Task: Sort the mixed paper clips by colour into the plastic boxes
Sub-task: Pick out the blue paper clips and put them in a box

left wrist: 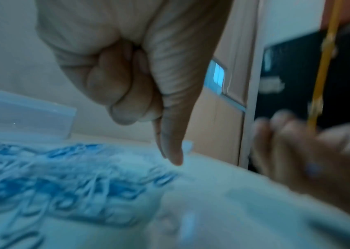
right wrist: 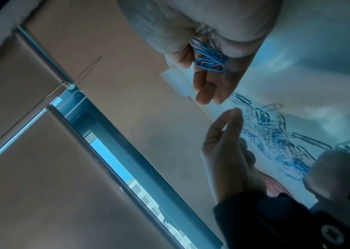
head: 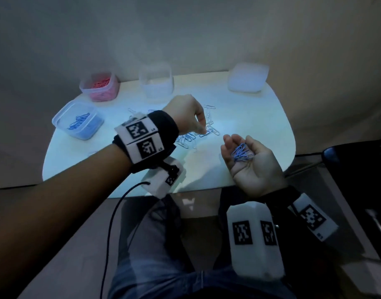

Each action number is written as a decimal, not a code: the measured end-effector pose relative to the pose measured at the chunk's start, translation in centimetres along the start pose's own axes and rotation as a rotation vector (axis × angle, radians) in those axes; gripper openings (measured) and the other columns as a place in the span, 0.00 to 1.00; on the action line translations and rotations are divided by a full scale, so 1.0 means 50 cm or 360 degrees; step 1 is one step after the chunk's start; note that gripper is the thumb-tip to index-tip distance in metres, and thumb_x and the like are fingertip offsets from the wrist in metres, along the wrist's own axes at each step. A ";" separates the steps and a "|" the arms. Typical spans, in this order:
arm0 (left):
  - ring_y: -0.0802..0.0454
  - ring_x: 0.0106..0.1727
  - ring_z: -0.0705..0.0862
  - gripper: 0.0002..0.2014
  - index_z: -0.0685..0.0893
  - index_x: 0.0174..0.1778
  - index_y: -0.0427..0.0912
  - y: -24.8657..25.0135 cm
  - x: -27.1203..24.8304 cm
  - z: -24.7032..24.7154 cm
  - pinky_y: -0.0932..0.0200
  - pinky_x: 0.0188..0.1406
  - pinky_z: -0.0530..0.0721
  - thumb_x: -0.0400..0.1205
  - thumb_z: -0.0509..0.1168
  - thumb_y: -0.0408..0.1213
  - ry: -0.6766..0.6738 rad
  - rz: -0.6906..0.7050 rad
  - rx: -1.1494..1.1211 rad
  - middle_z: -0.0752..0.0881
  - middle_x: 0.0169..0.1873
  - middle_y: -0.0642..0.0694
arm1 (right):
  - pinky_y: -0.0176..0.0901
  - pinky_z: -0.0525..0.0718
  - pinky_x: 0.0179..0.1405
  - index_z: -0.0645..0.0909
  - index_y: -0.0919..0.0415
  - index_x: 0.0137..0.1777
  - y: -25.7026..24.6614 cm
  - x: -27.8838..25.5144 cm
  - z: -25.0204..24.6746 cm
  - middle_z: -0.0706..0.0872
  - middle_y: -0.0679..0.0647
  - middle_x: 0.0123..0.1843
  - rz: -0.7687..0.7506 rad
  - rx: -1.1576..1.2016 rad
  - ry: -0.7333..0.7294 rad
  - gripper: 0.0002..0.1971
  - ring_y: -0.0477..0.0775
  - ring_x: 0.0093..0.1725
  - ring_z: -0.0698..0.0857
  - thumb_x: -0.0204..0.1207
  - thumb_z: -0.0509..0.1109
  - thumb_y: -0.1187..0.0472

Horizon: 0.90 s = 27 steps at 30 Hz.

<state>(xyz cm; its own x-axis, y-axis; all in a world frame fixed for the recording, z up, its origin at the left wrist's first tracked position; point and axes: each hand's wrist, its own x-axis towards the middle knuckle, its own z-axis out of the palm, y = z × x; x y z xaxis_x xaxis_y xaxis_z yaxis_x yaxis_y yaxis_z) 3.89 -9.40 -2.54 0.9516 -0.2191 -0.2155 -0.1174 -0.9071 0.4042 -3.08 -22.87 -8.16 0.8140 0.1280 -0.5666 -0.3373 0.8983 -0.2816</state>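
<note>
A plain indoor room, home or office I cannot tell. A small white rounded table (head: 260,117) stands against a bare beige wall (head: 185,29). Roller blinds (right wrist: 31,118) cover a window

A: Positions on the counter (head: 260,126)?

B: Four plastic boxes. One at far left (head: 77,119), holding clips. Behind it and to the right, a second (head: 100,86), also holding clips. A third (head: 156,83) right of that; a fourth (head: 248,77) at the far right corner.

A: Loose clips?

B: Pile of paper clips (head: 198,134) mid-counter, before the third box. Left hand (head: 185,114) over the pile; right hand (head: 250,160) to its right, clips in palm (head: 241,153).
</note>
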 end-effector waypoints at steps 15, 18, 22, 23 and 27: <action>0.64 0.14 0.71 0.04 0.90 0.41 0.41 0.028 -0.011 -0.005 0.76 0.14 0.62 0.73 0.74 0.36 -0.0055 0.0052 -0.0211 0.72 0.08 0.57 | 0.37 0.87 0.32 0.75 0.66 0.38 -0.012 0.019 -0.006 0.87 0.57 0.29 -0.0065 -0.0087 -0.0035 0.21 0.46 0.26 0.88 0.87 0.48 0.56; 0.62 0.13 0.69 0.07 0.90 0.40 0.38 0.045 -0.055 0.007 0.73 0.13 0.60 0.72 0.76 0.38 -0.0174 0.0111 -0.0279 0.68 0.06 0.57 | 0.38 0.87 0.36 0.76 0.68 0.43 0.015 0.024 0.009 0.86 0.59 0.35 0.0061 -0.0131 -0.0138 0.22 0.49 0.33 0.87 0.87 0.46 0.56; 0.62 0.12 0.68 0.11 0.89 0.40 0.35 0.017 -0.055 -0.013 0.74 0.12 0.59 0.75 0.73 0.41 -0.0071 0.0045 -0.0408 0.68 0.06 0.58 | 0.38 0.87 0.29 0.77 0.68 0.43 0.023 0.020 0.007 0.87 0.59 0.32 0.0162 -0.0131 -0.0092 0.21 0.49 0.30 0.89 0.87 0.47 0.57; 0.62 0.11 0.67 0.11 0.88 0.41 0.35 0.000 -0.047 -0.030 0.76 0.12 0.59 0.75 0.72 0.41 0.0013 0.0009 -0.0461 0.69 0.06 0.58 | 0.38 0.87 0.28 0.77 0.68 0.42 0.021 0.019 0.004 0.88 0.59 0.30 0.0156 -0.0131 -0.0058 0.21 0.48 0.27 0.89 0.87 0.48 0.57; 0.62 0.14 0.68 0.08 0.89 0.43 0.39 -0.066 -0.012 -0.068 0.75 0.15 0.62 0.73 0.75 0.38 0.0125 0.0007 -0.0117 0.72 0.17 0.53 | 0.39 0.87 0.25 0.75 0.67 0.39 0.010 0.012 0.001 0.87 0.59 0.25 0.0136 -0.0064 0.0000 0.20 0.47 0.23 0.87 0.86 0.49 0.57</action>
<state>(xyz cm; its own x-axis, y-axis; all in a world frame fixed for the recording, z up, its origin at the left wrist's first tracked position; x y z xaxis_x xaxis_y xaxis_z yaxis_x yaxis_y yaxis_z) 4.69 -5.06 -0.73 0.9708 -0.1914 -0.1445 -0.1030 -0.8769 0.4695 -2.75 -22.31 -8.61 0.7812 0.2035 -0.5902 -0.4244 0.8665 -0.2629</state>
